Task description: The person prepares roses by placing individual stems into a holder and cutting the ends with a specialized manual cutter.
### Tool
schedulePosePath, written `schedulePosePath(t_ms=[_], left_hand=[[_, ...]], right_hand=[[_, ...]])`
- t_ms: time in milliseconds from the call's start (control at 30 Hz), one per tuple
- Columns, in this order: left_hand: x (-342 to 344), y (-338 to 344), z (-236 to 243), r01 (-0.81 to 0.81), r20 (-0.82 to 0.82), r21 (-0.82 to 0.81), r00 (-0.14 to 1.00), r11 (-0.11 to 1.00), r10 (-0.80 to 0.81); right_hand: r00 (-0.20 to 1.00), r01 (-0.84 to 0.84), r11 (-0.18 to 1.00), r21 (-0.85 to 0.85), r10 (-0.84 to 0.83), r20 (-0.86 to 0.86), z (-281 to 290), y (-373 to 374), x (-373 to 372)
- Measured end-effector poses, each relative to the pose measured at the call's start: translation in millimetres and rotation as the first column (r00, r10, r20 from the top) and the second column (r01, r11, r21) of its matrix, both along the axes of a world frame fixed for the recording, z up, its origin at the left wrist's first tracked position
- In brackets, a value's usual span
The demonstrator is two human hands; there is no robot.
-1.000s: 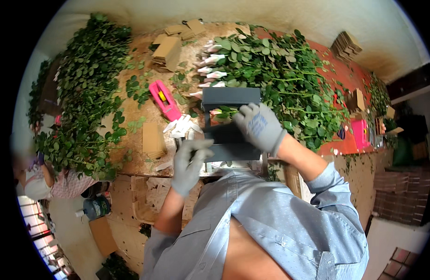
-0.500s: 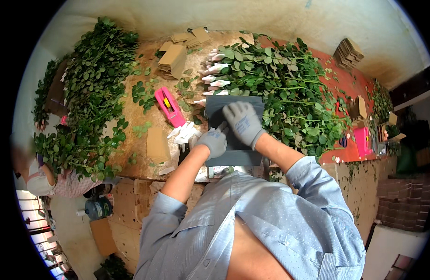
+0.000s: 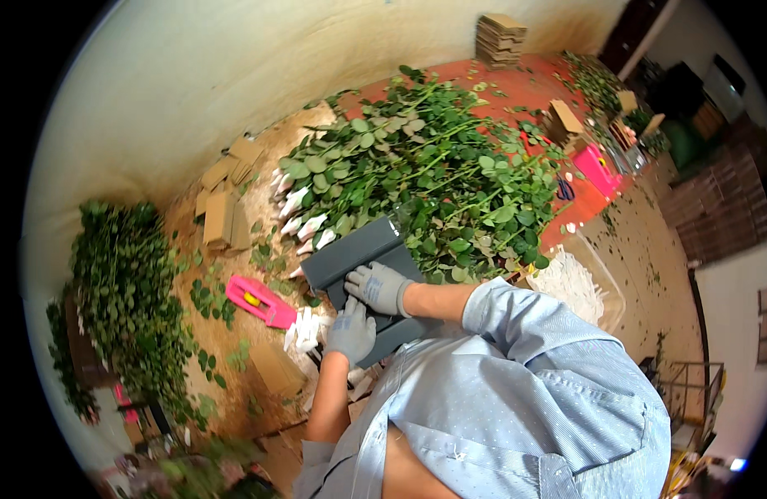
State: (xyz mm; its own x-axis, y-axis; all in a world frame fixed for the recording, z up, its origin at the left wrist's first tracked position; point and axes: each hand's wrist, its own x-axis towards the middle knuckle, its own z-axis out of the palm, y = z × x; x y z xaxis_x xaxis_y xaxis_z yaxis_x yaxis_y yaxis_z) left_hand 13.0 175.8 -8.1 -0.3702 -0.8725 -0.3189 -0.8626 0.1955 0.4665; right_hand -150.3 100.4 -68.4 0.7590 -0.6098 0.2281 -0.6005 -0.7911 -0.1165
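Note:
A dark grey trough-like holder (image 3: 350,252) lies in front of me at the table's near side, tilted to the view. My right hand (image 3: 378,288), in a grey glove, rests on it with the fingers stretched and somewhat spread. Just nearer, my left hand (image 3: 351,333), gloved alike, touches the holder's left part with its fingers extended. Neither shows anything gripped. Beside the left hand sits a small pile of white sleeves (image 3: 307,329). Beyond the holder lies a large heap of leafy stems (image 3: 433,166), whose left ends are wrapped in white (image 3: 294,202).
Left of the holder are a pink tape dispenser (image 3: 259,301), a flat cardboard piece (image 3: 275,366) and cardboard stacks (image 3: 220,218). Another leafy heap (image 3: 130,283) stands far left. At right are a bin of white pieces (image 3: 571,287), scissors (image 3: 565,190) and a second pink dispenser (image 3: 596,170).
The view has swung to the right and tilted. My right hand now lies closer to the left one on the grey holder. The bin of white pieces has come into view.

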Motion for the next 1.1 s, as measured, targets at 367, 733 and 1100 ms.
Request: schedulePosePath(t_ms=[367, 733, 1100], left_hand=[[12, 29, 6, 0.151, -0.137, -0.014, 0.979, 0.988, -0.151], [116, 83, -9, -0.616, -0.433, 0.181, 0.65, 0.767, 0.624], [192, 107, -86, -0.809, 0.352, -0.359, 0.345, 0.466, 0.87]], right_hand=[[0.993, -0.044, 0.998, 0.048, 0.049, -0.105, 13, 3, 3], [0.983, -0.036, 0.998, 0.059, 0.046, -0.179, 20, 6, 3], [0.985, -0.05, 0.996, 0.076, 0.062, -0.163, 18, 7, 7]])
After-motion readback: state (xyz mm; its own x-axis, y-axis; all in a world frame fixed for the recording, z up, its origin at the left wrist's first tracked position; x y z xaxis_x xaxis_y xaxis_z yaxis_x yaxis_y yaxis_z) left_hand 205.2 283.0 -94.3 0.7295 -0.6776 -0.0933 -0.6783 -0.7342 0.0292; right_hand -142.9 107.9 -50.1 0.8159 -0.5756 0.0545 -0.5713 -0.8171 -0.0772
